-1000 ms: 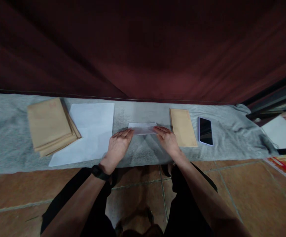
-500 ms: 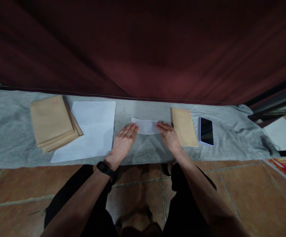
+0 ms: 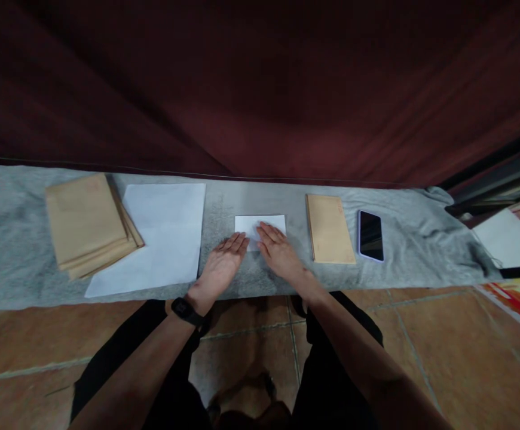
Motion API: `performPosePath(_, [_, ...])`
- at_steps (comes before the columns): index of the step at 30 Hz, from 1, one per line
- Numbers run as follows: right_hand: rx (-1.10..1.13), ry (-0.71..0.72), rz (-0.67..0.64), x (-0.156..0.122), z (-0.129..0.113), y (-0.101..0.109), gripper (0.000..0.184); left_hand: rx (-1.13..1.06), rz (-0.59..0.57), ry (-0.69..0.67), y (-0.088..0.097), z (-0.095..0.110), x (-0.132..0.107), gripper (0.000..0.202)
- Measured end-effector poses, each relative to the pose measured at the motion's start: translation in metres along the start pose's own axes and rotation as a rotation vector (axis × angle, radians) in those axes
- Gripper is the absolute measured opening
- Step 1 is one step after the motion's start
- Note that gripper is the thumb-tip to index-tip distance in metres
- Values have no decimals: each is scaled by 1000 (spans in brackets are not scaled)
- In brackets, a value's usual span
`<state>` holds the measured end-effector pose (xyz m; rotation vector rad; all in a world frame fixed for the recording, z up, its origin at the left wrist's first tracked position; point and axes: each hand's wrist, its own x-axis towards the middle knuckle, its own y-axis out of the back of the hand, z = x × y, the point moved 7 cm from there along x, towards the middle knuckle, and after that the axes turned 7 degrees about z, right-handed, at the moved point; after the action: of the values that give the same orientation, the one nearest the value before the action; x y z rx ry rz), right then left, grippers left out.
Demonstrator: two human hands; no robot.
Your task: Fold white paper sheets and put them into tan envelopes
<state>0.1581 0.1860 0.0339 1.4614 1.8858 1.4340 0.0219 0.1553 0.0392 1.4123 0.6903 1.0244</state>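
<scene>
A folded strip of white paper (image 3: 260,220) lies on the grey cloth between my hands. My left hand (image 3: 225,261) rests flat with its fingers stretched over the paper's near left corner. On the middle of the paper, my right hand (image 3: 280,254) lies palm down, fingers extended and covering part of the sheet. Neither hand grips anything. To the right are a few brown envelopes (image 3: 330,230) in a thin pile, apart from my right hand. Left of my left hand is a larger white paper sheet (image 3: 170,230).
Several brown envelopes (image 3: 85,218) are stacked on the larger sheet's left part. A phone (image 3: 370,236) lies at the right. Grey cloth (image 3: 425,239) covers the narrow bench, with a dark red curtain (image 3: 260,119) behind it and a tiled floor (image 3: 421,334) in front.
My right hand has moved left from the paper's right end onto its middle. My left hand has shifted slightly down along the left end. The paper now lies flatter.
</scene>
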Motion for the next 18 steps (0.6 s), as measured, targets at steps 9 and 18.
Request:
performPosePath(9, [-101, -52, -87, -3, -4, -18, 56, -181, 197, 137, 12, 17, 17, 54])
performPosePath(18, [-143, -108, -91, -1, -3, -21, 59, -169, 123, 256, -20, 20, 46, 63])
